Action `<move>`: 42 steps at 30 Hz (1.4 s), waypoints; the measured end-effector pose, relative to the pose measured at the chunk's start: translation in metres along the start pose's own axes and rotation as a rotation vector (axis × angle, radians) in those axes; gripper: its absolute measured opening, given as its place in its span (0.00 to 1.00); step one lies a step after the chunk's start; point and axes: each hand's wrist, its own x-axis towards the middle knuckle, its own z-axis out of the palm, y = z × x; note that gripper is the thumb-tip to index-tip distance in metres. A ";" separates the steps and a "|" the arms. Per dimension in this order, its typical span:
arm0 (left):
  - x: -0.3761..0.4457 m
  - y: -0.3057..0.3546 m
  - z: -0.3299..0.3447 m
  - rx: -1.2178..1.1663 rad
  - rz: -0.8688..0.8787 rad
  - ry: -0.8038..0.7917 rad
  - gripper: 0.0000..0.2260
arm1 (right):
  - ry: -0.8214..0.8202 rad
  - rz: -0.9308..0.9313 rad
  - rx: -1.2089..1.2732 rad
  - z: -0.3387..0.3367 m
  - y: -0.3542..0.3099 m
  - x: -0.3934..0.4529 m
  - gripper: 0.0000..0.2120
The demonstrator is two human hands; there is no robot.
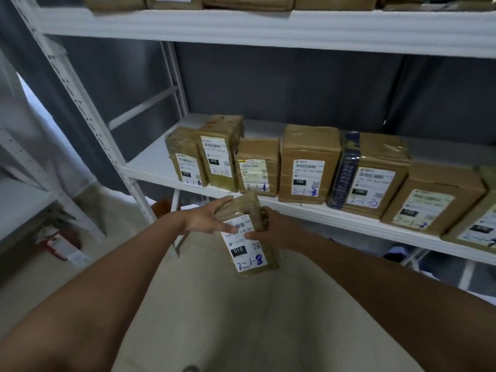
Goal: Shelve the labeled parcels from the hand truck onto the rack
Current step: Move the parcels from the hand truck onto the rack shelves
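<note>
white metal rack [268, 30] is filling the upper frame; brown taped parcels [308, 165] are crowding its middle shelf. left hand [204, 217] and right hand [271, 232] are gripping a small brown labelled parcel [248, 245] at centre, long axis running top-to-bottom, label facing the camera. risk: a nudge could be toppling the leaning neighbours.

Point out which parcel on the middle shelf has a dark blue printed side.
The fifth parcel from the left: its left side is dark blue with print, while the others are plain brown.
</note>
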 end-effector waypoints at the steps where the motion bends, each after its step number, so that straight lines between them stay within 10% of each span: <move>1: 0.002 -0.006 -0.012 0.006 -0.003 -0.010 0.46 | -0.005 0.010 0.003 0.007 -0.007 0.010 0.30; 13: 0.004 -0.097 -0.203 0.448 0.014 -0.022 0.48 | 0.177 0.025 -0.106 0.101 -0.123 0.129 0.43; 22: 0.003 -0.136 -0.305 0.569 0.002 0.158 0.50 | 0.319 -0.072 -0.540 0.092 -0.180 0.174 0.30; 31: 0.034 -0.129 -0.350 0.455 0.154 0.400 0.51 | 0.518 -0.164 -0.876 0.065 -0.202 0.197 0.27; 42: 0.086 -0.126 -0.335 0.463 0.240 0.300 0.51 | 0.561 -0.046 -0.919 0.056 -0.190 0.206 0.25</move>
